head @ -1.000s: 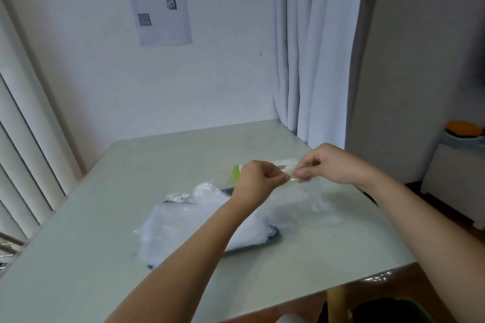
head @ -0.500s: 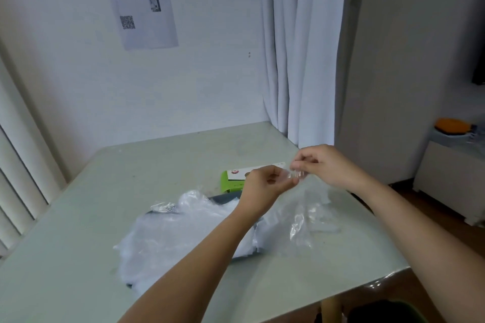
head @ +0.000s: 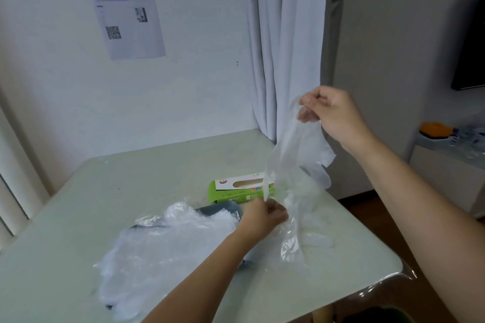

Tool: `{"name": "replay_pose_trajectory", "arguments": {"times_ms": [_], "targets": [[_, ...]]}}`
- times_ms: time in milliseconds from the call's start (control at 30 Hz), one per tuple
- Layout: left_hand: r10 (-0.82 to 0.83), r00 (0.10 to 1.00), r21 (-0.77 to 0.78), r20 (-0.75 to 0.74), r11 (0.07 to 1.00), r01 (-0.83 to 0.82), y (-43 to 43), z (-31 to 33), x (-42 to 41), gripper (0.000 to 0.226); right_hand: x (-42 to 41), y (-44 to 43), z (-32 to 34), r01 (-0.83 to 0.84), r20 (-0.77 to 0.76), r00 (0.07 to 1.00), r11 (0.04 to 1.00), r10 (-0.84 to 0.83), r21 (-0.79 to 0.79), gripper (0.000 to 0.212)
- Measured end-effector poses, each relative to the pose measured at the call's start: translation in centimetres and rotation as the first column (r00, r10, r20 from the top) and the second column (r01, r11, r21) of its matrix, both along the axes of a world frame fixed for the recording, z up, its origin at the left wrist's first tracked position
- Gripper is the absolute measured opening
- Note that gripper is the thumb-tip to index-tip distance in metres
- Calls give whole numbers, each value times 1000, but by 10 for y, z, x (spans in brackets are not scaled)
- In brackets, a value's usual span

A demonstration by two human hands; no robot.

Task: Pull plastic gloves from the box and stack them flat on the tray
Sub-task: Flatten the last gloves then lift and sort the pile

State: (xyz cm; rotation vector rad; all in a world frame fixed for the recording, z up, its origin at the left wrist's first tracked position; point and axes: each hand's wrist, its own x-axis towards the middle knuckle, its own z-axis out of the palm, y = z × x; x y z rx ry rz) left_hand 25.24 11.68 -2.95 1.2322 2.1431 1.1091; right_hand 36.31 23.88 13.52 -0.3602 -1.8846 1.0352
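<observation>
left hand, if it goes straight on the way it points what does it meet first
The clear glove hanging from the right hand; the left hand seems to pinch its lower part. Past it, perhaps the right end of the green box, depth unclear.

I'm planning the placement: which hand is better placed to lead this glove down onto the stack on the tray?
Left. The left hand holds the glove by its lower end right beside the tray and its stack; the right hand pinches the top, high above the table.
</observation>
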Motion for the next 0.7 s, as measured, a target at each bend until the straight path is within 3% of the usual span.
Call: {"name": "replay_pose_trajectory", "arguments": {"times_ms": [133, 233, 333, 467, 567, 633, 700], "targets": [[-85, 994, -6, 66, 996, 86, -12, 17, -11, 77, 3, -2, 21, 45, 56, 997, 997, -48, 56, 16], [-231, 969, 0, 88, 973, 232, -27, 34, -25, 89, 5, -9, 30, 34, 101, 994, 998, -40, 56, 16], [-215, 972, 103, 92, 973, 206, -37, 44, -39, 114, 1, -20, 36, -7, 140, 990, 999, 1, 44, 18], [-243, 966, 383, 93, 904, 190, -47, 64, -26, 97, -12, -41, 41, -53, 210, 977, 998, 47, 26, 19], [-230, 915, 582, 332, 814, -7, -54, 73, -18, 54, -22, -56, 41, -144, 234, 960, 988, 153, -53, 19], [-220, 845, 625, 488, 763, -162, -59, 76, -23, 25, -27, -62, 39, -164, 226, 956, 980, 186, -111, 18], [-212, 806, 633, 553, 736, -241, -65, 77, -30, 13, -30, -63, 34, -176, 230, 949, 968, 214, -178, 18]]}}
